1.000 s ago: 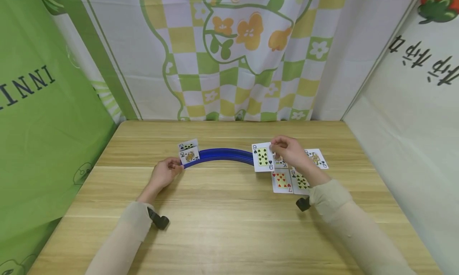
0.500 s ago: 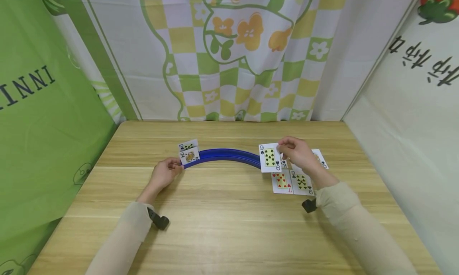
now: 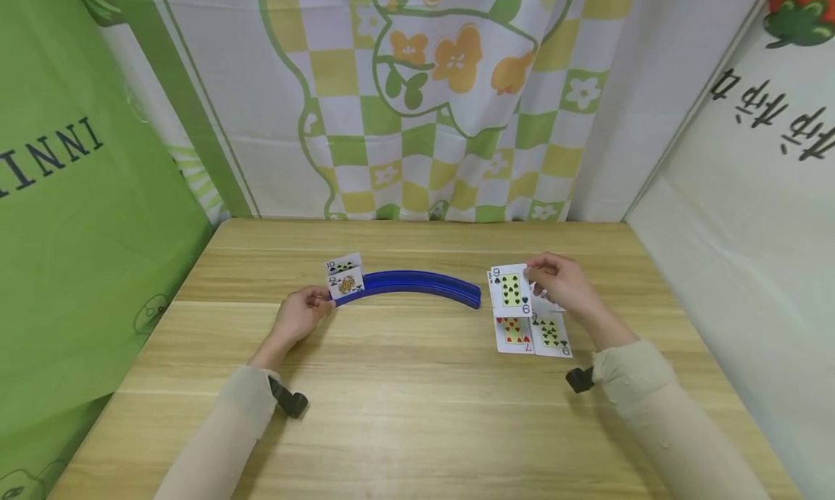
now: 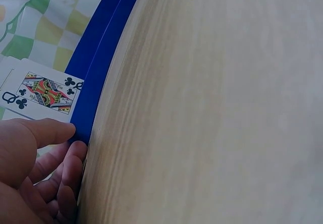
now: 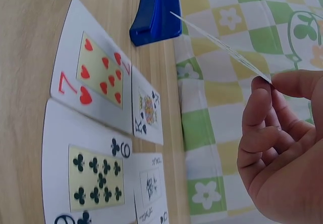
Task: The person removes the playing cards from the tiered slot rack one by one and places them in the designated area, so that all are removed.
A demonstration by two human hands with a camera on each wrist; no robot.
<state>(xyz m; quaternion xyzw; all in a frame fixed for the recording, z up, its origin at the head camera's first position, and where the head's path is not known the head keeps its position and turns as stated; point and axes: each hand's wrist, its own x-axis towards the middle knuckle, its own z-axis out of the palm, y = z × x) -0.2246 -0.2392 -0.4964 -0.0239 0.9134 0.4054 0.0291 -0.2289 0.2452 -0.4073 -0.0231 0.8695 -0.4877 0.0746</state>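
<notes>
My right hand (image 3: 562, 282) pinches a nine of spades (image 3: 512, 290) by its upper right corner, held up over the cards on the right. In the right wrist view that card is nearly edge-on. Below it lie a seven of hearts (image 5: 98, 72) and a nine of clubs (image 5: 96, 171), with a king of spades (image 5: 147, 109) behind them, largely hidden in the head view. My left hand (image 3: 301, 315) grips the left end of a curved blue card holder (image 3: 417, 281) between thumb and fingers. A queen of clubs (image 4: 48, 92) stands in that end, a ten (image 3: 343, 263) behind it.
A card with a black-and-white figure (image 5: 150, 186) lies beside the king, partly over another card. Everything rests on a wooden table (image 3: 391, 413). A checkered curtain (image 3: 417, 145) hangs behind its far edge, with cloth walls on both sides.
My right hand has moved right with the nine of spades, from the holder's right end to above the laid-out cards. The holder's right end now shows. My left hand stays in place.
</notes>
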